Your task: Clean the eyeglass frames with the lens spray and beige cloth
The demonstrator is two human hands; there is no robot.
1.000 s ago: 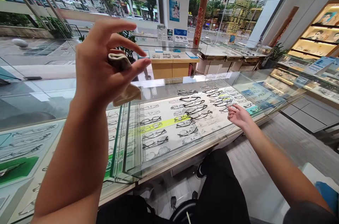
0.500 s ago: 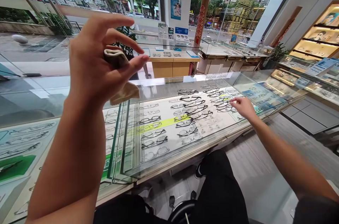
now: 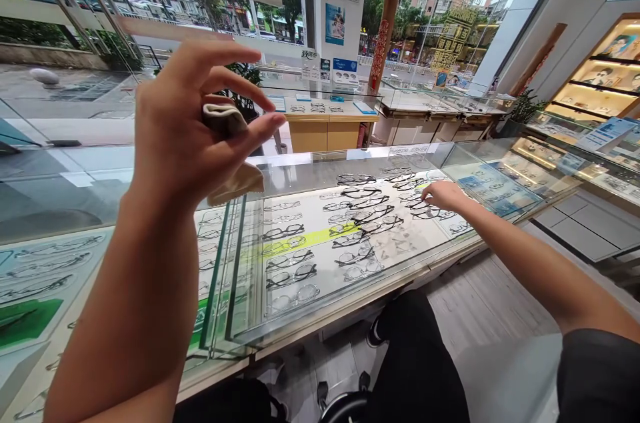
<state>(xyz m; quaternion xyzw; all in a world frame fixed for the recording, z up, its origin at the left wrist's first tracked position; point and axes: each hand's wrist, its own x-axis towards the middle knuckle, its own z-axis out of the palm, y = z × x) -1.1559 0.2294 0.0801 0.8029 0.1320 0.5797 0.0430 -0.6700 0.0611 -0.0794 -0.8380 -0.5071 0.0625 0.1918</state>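
Over the glass-sided display table, my left hand has a crumpled beige cloth tucked in its palm, thumb and forefinger apart. My right hand, fingers curled, is at black-framed eyeglasses laid there; can't tell its grip.

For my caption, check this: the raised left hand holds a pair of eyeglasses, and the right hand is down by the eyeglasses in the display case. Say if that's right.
Wrong on what's held: the head view shows the raised left hand holding a beige cloth. The right hand is indeed down by the eyeglasses in the display case.
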